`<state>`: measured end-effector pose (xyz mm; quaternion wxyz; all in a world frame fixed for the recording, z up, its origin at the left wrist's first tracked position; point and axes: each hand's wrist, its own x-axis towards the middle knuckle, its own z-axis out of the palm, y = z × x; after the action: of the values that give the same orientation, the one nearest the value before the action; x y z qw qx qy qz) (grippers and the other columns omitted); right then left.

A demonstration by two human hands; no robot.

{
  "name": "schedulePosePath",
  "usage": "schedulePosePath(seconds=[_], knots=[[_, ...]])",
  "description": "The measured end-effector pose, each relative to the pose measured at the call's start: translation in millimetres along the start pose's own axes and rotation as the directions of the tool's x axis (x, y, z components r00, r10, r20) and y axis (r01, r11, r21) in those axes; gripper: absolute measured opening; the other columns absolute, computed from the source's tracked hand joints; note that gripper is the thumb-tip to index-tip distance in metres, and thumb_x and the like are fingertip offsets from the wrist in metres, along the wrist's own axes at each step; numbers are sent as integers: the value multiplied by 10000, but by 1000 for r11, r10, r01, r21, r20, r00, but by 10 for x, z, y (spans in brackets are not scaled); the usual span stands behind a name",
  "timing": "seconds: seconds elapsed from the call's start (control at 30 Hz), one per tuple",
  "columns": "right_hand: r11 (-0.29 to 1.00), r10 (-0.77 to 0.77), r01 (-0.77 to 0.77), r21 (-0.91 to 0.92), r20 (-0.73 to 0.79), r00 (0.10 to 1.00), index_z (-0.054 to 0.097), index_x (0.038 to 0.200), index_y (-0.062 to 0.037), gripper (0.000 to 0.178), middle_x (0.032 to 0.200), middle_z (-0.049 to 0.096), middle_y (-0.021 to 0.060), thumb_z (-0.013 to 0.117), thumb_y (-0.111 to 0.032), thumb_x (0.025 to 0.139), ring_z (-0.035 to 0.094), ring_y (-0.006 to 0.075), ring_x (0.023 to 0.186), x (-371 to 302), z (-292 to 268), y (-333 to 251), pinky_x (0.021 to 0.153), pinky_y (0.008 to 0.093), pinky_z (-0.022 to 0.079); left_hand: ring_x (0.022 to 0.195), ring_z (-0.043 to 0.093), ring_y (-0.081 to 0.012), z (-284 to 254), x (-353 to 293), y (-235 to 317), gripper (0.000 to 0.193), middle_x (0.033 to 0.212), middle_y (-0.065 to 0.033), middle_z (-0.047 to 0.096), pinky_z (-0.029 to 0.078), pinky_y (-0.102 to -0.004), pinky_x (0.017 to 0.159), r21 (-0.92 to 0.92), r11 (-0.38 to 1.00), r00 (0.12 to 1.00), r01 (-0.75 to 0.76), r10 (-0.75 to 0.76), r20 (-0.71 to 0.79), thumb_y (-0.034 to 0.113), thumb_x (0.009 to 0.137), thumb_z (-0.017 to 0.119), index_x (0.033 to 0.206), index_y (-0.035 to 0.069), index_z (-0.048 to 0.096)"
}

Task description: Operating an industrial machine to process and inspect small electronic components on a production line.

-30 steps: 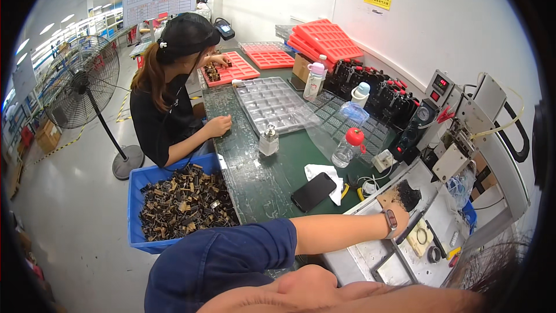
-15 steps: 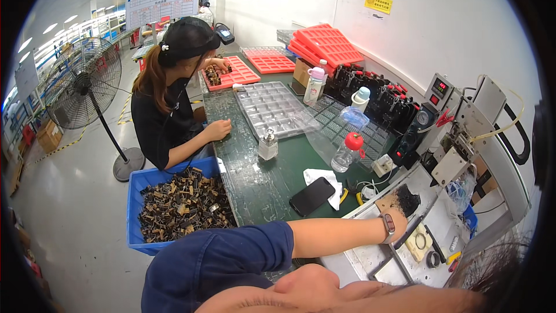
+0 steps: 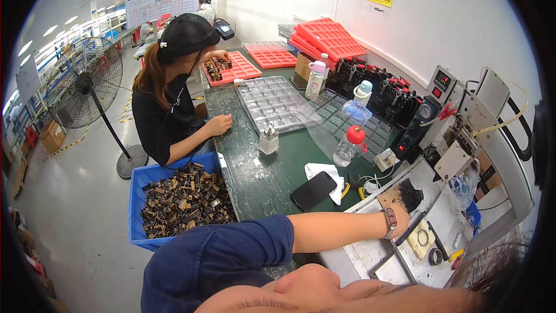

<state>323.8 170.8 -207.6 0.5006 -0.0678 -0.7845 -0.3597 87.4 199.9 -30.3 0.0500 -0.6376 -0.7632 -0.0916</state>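
My left hand [image 3: 398, 220], with a grey band at the wrist, reaches right over a pale metal work surface [image 3: 359, 255]. It is beside a heap of small black bits [image 3: 410, 196] lying on a brown board [image 3: 389, 198]. Its fingers are hidden, so whether it holds anything does not show. Close by the hand are a cream block with a ring-shaped mark [image 3: 421, 239] and a dark ring [image 3: 434, 257]. My right hand is out of view.
A press-like machine [image 3: 457, 145] stands at right. On the green table [image 3: 255, 191] are a phone [image 3: 313, 191], a red-topped bottle [image 3: 347, 148] and a clear compartment tray [image 3: 272, 101]. A blue crate [image 3: 136, 208] holds metal clips. A co-worker [image 3: 168, 93] handles parts over a red tray [image 3: 240, 69].
The view has shifted slightly. My left hand stays beside the black bits. The co-worker's far hand has moved a little over the red tray.
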Motion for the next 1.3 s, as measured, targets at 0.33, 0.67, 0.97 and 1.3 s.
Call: schedulePosePath(seconds=[0.33, 0.67, 0.97, 1.3], knots=[[999, 42, -42, 32, -22, 999, 332, 1382, -186, 744, 1398, 414, 204, 584, -503, 757, 445, 380, 1216, 35, 97, -54, 1015, 588, 293, 796, 693, -298, 30, 29, -15, 225, 857, -150, 705, 542, -409, 656, 18, 1000, 1000, -2, 1, 21, 115, 828, 544, 992, 8, 655], [999, 24, -22, 36, -60, 998, 367, 1356, -181, 720, 1393, 411, 200, 597, -475, 741, 427, 389, 1218, 91, 305, 204, 1006, 590, 286, 953, 668, -282, -40, 222, 269, 368, 1086, -19, 700, 559, -522, 703, 96, 964, 878, 248, -266, 397, 239, 732, 768, 1089, 168, 719], [996, 58, -54, 78, -55, 997, 398, 1334, -176, 699, 1388, 408, 195, 609, -451, 726, 411, 397, 1219, 111, 284, 122, 999, 593, 280, 660, 674, -264, -208, -216, 251, 78, 667, -110, 659, 500, -394, 544, -7, 1000, 980, 21, -22, -198, 122, 706, 628, 732, 51, 645], [988, 101, -94, 124, -54, 993, 433, 1308, -171, 677, 1383, 405, 191, 623, -424, 710, 393, 406, 1221, 128, 208, -6, 990, 596, 272, 646, 674, -271, -194, -231, 311, 96, 668, -124, 653, 507, -386, 545, -76, 995, 953, -60, 35, -300, 101, 724, 601, 775, 21, 616]])
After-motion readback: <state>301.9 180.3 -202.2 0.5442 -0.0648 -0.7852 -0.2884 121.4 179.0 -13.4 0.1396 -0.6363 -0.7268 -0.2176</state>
